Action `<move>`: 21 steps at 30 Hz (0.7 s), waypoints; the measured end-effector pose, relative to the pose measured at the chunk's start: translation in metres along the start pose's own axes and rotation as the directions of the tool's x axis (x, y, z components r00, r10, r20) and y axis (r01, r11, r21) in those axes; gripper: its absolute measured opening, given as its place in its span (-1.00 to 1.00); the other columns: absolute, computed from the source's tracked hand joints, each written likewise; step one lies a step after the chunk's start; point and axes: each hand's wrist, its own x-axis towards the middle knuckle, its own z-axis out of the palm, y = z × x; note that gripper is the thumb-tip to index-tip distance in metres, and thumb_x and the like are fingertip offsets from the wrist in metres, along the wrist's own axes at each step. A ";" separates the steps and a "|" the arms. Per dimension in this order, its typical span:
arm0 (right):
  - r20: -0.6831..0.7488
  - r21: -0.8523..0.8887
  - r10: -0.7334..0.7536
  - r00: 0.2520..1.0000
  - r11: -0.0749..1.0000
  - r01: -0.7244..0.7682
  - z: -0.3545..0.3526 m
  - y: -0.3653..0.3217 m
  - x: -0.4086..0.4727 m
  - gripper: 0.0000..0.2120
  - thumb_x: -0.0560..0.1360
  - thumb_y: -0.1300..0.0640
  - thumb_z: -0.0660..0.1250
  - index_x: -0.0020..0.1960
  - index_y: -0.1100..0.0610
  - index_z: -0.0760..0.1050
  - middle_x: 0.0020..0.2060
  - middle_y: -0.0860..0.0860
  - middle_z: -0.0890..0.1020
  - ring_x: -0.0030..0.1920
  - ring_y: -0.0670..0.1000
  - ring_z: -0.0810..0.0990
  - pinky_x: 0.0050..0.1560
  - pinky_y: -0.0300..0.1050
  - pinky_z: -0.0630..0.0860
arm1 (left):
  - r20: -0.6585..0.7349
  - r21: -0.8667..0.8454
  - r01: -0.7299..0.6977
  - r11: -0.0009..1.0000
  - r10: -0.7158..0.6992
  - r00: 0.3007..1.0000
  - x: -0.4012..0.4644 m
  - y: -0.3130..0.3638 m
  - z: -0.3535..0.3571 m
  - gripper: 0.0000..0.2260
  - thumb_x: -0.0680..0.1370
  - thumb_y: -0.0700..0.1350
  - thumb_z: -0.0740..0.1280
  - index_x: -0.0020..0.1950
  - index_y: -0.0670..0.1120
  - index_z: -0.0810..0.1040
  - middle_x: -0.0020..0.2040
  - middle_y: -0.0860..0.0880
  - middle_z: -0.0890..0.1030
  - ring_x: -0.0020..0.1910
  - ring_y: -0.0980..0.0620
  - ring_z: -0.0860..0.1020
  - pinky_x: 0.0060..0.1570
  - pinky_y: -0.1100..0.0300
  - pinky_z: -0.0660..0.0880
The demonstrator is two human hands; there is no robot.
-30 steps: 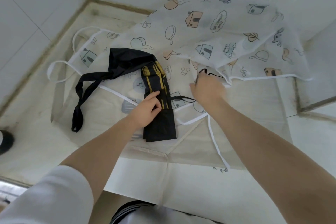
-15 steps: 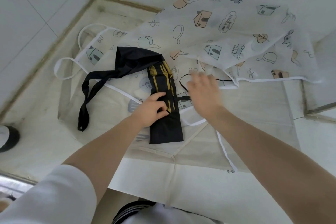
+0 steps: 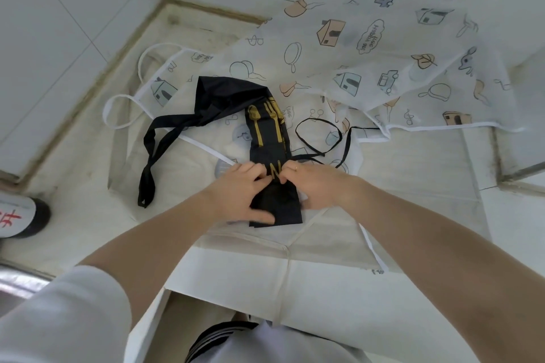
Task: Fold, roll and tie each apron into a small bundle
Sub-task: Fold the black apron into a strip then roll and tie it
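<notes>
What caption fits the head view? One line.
Both hands grip the folded black apron on the patterned white apron.

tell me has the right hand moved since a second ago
Yes. The right hand came back from beyond the thin black tie onto the black apron.

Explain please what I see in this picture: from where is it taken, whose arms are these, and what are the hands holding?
There is no machine here. A person wears a camera on the head, so you look down along their own two bare arms. On the pale surface lies a white apron printed with small houses and cars. On top of it lies a black apron with a gold fork and spoon, folded into a long strip. The left hand and right hand both grip the near end of that strip. Its thin black tie lies loose beside it.
</notes>
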 end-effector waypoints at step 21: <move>0.004 0.540 0.499 0.866 0.728 -0.422 -0.005 -0.004 0.016 -0.64 0.64 -0.05 0.03 -0.02 0.19 0.45 -0.16 0.10 0.49 -0.02 0.14 0.52 -0.09 -0.12 0.32 | 0.068 -0.748 0.496 0.442 -0.692 0.719 0.033 0.010 -0.019 -0.64 0.57 0.02 0.27 0.25 -0.18 0.39 0.06 -0.10 0.56 0.07 -0.15 0.54 0.01 0.05 0.49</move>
